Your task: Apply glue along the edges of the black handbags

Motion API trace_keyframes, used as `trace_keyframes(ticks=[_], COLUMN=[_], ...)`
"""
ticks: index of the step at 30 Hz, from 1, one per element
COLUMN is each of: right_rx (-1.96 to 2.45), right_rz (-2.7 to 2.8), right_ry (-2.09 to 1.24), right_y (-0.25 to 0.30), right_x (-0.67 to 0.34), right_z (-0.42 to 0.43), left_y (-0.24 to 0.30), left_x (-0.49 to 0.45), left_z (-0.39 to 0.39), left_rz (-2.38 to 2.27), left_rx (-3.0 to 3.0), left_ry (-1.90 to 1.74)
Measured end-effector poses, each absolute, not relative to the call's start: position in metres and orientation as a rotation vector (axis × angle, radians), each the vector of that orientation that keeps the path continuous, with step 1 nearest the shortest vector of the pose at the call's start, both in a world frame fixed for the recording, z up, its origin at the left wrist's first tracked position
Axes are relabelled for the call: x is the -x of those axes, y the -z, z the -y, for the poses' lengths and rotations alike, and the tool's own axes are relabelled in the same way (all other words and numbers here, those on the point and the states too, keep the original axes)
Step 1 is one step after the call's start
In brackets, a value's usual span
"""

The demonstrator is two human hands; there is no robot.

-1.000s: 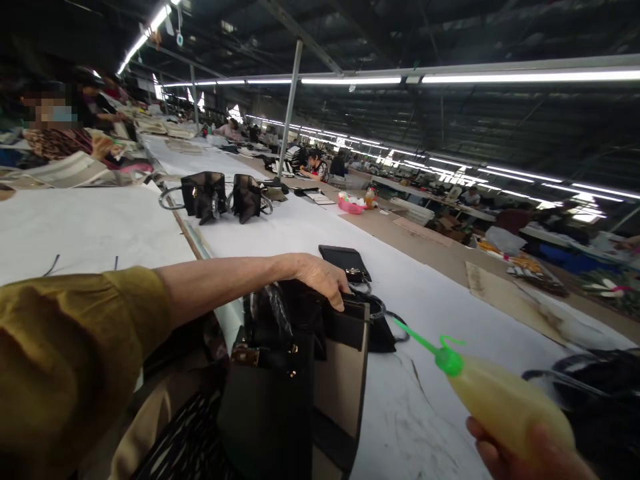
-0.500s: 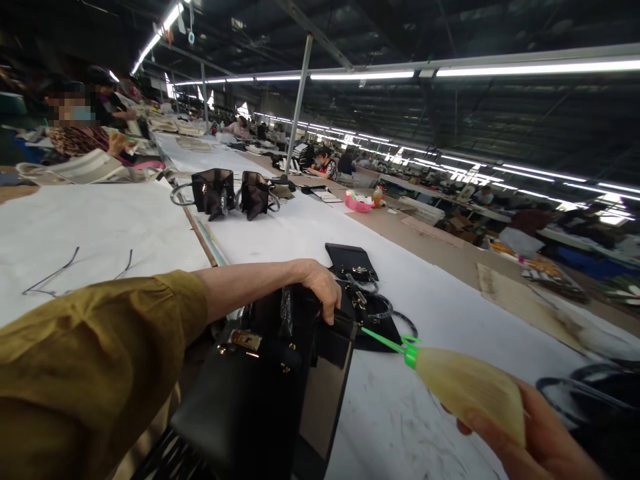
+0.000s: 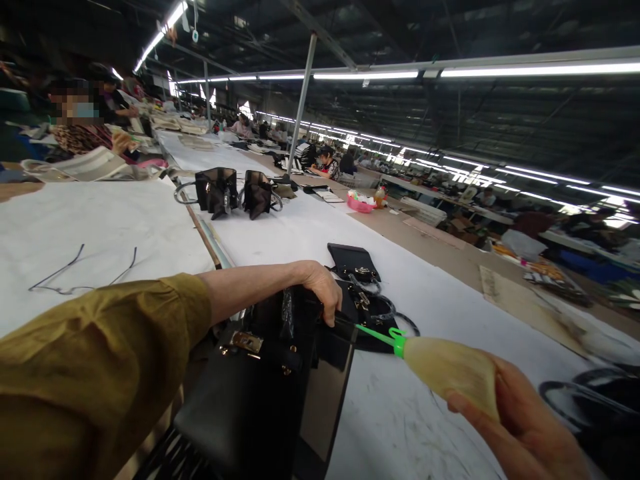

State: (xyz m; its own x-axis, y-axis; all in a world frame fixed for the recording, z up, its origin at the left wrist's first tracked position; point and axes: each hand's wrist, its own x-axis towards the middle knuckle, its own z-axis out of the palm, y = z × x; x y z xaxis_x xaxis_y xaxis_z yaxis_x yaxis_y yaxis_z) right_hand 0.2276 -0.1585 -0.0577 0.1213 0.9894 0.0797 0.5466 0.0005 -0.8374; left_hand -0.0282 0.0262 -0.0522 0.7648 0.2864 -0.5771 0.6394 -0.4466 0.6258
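Observation:
My left hand [image 3: 323, 288] grips the top edge of a black handbag [image 3: 260, 393] that stands at the near edge of the white-covered table [image 3: 300, 233]. My right hand [image 3: 520, 427] is closed round a soft yellowish squeeze bottle [image 3: 450, 367]. Its green nozzle [image 3: 377, 335] points left and its tip reaches the bag's top edge, just right of my left fingers. Behind the bag lie black bag pieces with metal fittings [image 3: 357, 267].
Two small black bags [image 3: 233, 192] stand farther along the table. A thin bent wire [image 3: 75, 270] lies on the white sheet to the left. A dark bag part [image 3: 590, 400] sits at the right. People work at tables all around.
My right hand has brought the bottle leftward, so the nozzle tip now reaches the bag's top edge. The view has shifted slightly. My left hand keeps its grip.

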Motion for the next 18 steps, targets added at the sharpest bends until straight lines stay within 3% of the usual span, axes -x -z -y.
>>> trace_keyframes(ticks=[18], right_rx=[1.583], right_rz=[1.639], right_ry=[-0.649], right_y=[0.064], right_x=[-0.221], right_z=[0.154], left_y=[0.068], left_x=[0.032], left_z=[-0.036], left_rz=[-0.666], left_rx=[-2.013], left_ry=[0.512])
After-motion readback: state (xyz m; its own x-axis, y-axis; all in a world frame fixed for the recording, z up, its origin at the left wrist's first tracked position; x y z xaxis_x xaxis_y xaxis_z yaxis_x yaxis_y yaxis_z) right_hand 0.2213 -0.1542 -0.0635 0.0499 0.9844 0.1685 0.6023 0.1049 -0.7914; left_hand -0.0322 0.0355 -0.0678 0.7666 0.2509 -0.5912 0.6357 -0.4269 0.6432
